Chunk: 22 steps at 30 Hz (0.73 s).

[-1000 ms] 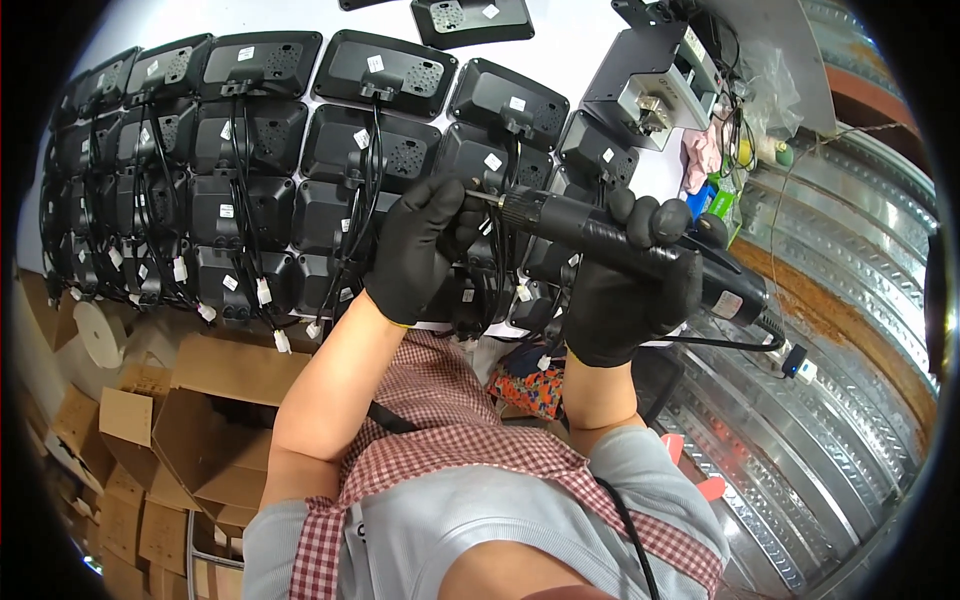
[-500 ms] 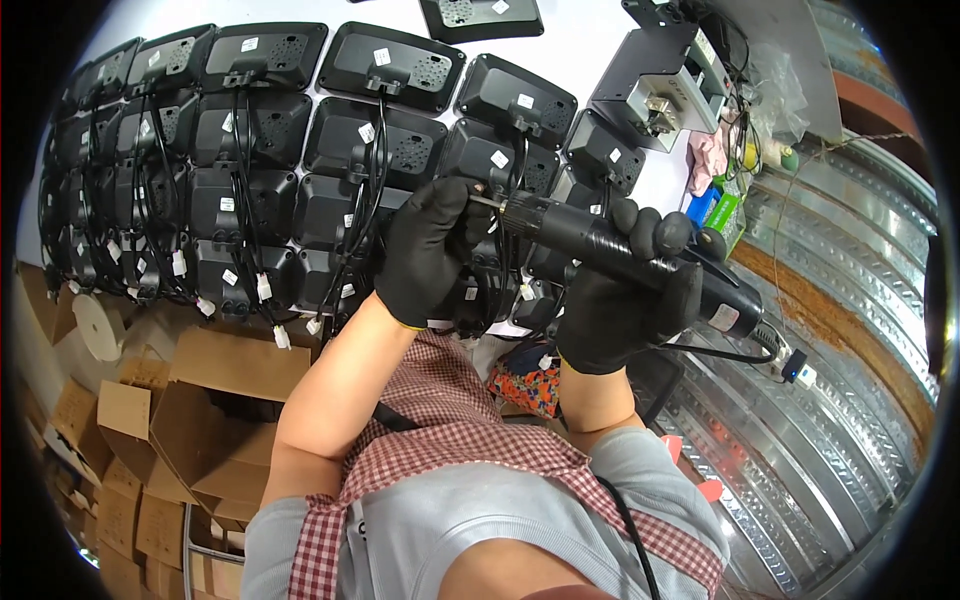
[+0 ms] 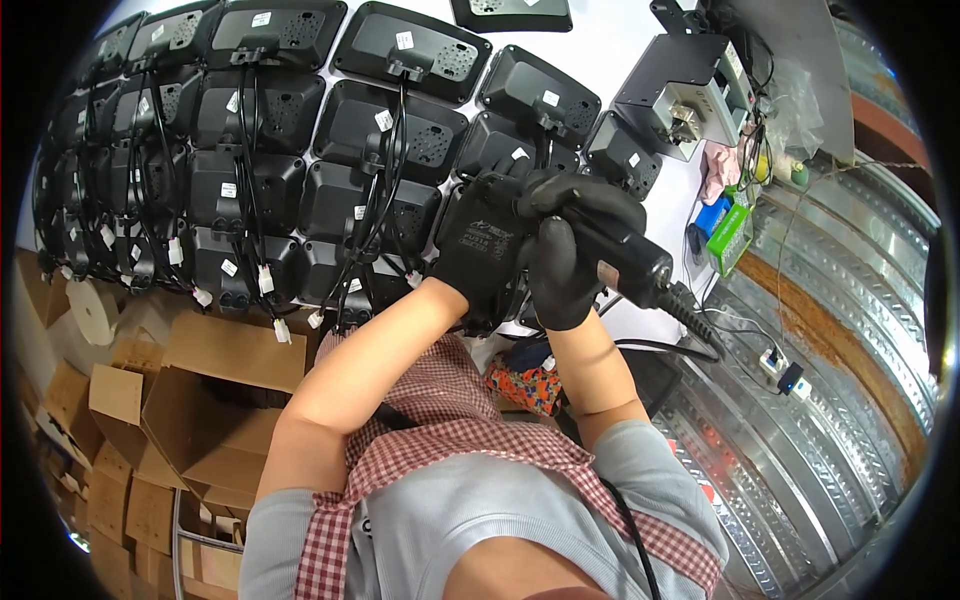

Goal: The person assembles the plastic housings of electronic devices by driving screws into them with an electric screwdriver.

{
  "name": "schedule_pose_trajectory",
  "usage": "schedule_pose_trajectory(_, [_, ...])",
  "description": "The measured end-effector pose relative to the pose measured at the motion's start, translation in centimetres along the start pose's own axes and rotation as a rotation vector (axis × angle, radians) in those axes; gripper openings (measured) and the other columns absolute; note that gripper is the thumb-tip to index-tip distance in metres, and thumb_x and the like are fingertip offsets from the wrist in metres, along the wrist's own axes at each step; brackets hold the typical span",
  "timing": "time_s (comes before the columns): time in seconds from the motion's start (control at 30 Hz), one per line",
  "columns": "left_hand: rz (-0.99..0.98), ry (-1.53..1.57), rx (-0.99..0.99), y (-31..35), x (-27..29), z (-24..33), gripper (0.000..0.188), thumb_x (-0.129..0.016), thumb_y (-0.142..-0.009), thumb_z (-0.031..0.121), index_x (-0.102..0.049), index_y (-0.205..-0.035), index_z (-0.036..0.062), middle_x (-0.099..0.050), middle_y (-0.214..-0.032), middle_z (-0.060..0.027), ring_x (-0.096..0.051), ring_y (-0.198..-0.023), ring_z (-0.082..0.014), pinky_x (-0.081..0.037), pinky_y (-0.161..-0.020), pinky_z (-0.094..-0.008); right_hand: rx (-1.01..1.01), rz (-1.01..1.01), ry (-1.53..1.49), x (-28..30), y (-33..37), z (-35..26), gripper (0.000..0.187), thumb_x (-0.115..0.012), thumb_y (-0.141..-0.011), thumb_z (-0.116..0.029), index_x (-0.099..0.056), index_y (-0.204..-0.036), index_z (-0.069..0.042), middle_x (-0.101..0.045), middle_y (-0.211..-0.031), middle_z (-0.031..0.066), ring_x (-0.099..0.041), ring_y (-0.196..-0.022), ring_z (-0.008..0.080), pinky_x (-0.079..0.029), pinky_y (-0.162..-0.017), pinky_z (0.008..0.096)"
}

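My right hand, in a black glove, is wrapped around a black corded electric screwdriver. Its front end points up and left, and the bit is hidden behind my hands. My left hand, gloved the same way, is bent in at the tool's front end over the black housings; its fingertips are covered, so what they pinch cannot be seen. Just beyond both hands lies a black rectangular housing with a white sticker. Another black housing with a bracket and cable is above it.
Rows of black housings with cables and white plugs cover the white table to the left. A grey metal box stands back right, near a green box and pink cloth. Open cardboard boxes sit lower left.
The screwdriver has swung to a steeper angle, its front end now down among the housings. My right hand has moved left against my left hand, which has shifted right.
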<state>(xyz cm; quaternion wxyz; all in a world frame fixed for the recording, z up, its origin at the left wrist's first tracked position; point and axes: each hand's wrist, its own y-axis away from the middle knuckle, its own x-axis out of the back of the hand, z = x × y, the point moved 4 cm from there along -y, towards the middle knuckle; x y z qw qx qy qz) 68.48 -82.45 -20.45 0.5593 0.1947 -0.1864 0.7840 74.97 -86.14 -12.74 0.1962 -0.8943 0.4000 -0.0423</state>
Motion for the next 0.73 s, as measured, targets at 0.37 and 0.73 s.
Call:
schedule_pose_trajectory(0.37, [0.196, 1.174, 0.308, 0.6, -2.5, -2.3, 0.034, -0.043, -0.095, 0.029, -0.056, -0.118, 0.0085, -0.058, -0.117, -0.0084, -0.055, -0.116, -0.0224, -0.040, -0.105, -0.0352, 0.006, -0.299, 0.296, -3.3, -0.7, -0.7, 0.030, -0.059, -0.085, 0.000, -0.049, -0.112, -0.006, -0.062, -0.091, 0.0134, -0.062, -0.081, 0.0285, -0.051, -0.083, 0.0445])
schedule_pose_trajectory(0.73, [0.137, 0.702, 0.057, -0.3, -2.5, -0.9, 0.050, -0.057, -0.086, 0.028, -0.052, -0.130, 0.0060, -0.057, -0.128, -0.0140, -0.055, -0.121, -0.0260, -0.041, -0.106, -0.0366, -0.033, -0.276, 0.408, -0.9, -0.6, 1.4, 0.033, -0.069, -0.076, -0.005, -0.061, -0.107, -0.003, -0.064, -0.096, 0.0128, -0.064, -0.084, 0.0297, -0.052, -0.075, 0.0394])
